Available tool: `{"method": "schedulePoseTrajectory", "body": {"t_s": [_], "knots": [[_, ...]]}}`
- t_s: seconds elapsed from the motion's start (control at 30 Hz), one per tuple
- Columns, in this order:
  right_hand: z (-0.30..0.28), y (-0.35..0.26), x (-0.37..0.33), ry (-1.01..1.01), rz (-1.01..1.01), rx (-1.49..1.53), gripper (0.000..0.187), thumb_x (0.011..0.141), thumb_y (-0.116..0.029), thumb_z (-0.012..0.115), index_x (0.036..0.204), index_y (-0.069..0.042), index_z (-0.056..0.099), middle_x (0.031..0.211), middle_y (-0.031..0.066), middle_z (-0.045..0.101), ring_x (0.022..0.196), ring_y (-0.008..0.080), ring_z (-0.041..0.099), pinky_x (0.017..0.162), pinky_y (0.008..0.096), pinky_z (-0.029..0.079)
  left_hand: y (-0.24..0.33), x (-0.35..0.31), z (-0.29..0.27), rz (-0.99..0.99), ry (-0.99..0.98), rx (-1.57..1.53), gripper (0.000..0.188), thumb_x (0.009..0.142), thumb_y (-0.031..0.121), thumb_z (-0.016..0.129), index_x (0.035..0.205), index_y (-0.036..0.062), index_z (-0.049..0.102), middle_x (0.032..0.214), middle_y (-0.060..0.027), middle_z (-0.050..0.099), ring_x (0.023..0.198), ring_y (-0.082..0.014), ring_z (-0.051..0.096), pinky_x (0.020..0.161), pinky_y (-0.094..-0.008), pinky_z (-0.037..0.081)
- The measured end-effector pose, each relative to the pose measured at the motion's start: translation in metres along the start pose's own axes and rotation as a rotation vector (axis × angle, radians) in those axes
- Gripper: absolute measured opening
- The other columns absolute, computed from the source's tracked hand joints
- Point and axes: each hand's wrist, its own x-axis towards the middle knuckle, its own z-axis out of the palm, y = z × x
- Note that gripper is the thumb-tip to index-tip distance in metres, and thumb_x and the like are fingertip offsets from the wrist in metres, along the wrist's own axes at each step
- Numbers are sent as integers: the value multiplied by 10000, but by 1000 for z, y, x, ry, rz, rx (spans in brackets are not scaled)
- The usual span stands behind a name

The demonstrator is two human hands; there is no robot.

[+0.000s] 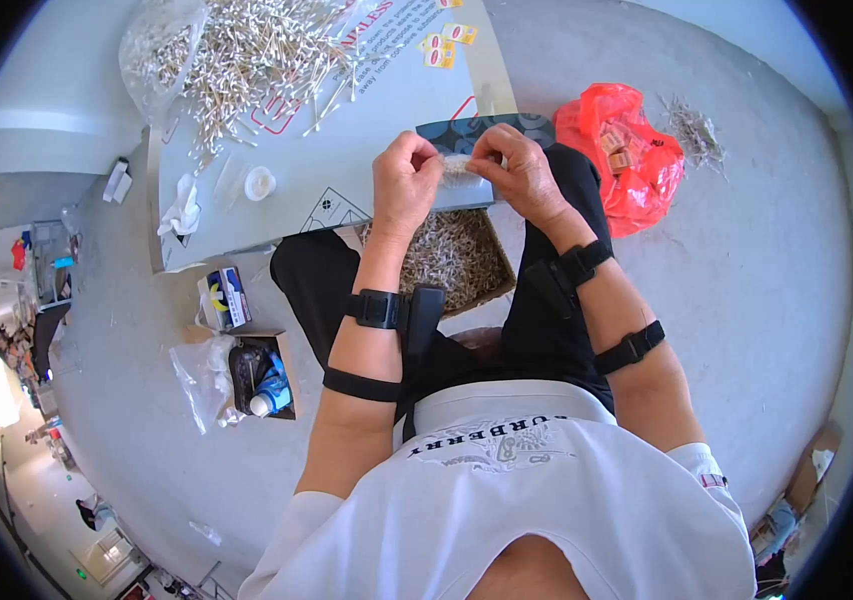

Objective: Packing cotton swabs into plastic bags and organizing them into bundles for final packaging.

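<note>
Above the near edge of the table, my two hands pinch a small whitish bundle of cotton swabs [458,167] from either side. My left hand [408,180] is closed at its left end, thumb and forefinger together. At the opposite end, my right hand [516,172] is closed in a similar pinch. The fingertips partly cover the bundle, and its finer detail is too small to tell. Just below the hands, between my knees, stands an open cardboard box [508,268] filled with many thin swab-like sticks. A large heap of cotton swabs [246,75] lies on the table at the far left.
On the table [346,150] are a small round white container [260,183], crumpled white tissue [181,208] and yellow-and-white labels [438,50]. A red plastic bag [636,180] with small packs sits on the floor at right. A box holding bottles [264,378] stands at lower left.
</note>
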Motion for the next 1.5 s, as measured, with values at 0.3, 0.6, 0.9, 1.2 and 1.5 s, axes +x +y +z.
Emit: {"method": "schedulePoseTrajectory", "body": {"t_s": [0.3, 0.6, 0.9, 1.2, 1.5], "knots": [[6, 1, 0, 62, -14, 55, 191, 732, -81, 707, 796, -28, 534, 768, 90, 546, 679, 244, 561, 603, 326, 445, 6, 0, -9, -239, 120, -363, 103, 720, -27, 609, 821, -12, 594, 659, -9, 568, 592, -63, 519, 548, -210, 430], [7, -2, 0, 100, -29, 34, 163, 730, -66, 686, 809, -60, 543, 821, 79, 549, 707, 246, 566, 621, 324, 448, 0, 1, -4, -241, 13, -207, 74, 696, -43, 602, 759, -12, 579, 641, -4, 553, 570, -53, 492, 531, -211, 413], [9, 1, -1, 148, -59, 84, 119, 734, -34, 651, 797, -72, 557, 850, 76, 554, 770, 260, 584, 662, 322, 461, 11, 3, 1, -17, 79, -153, 167, 668, -112, 571, 789, 2, 568, 736, -35, 575, 612, -107, 531, 544, -246, 446], [6, -1, -1, 111, -60, 21, 126, 736, -54, 654, 793, -71, 544, 786, 79, 547, 740, 270, 570, 638, 340, 455, 6, 5, 1, -62, 11, -54, 132, 701, -50, 656, 785, 13, 576, 686, 12, 553, 610, -53, 495, 562, -206, 427], [7, 1, -1, 109, -70, 23, 107, 744, -46, 631, 797, -71, 542, 777, 84, 550, 748, 278, 571, 644, 340, 454, 5, 3, -2, -92, 8, -162, 130, 694, -52, 659, 727, 8, 549, 617, -2, 546, 558, -58, 497, 528, -215, 421]]}}
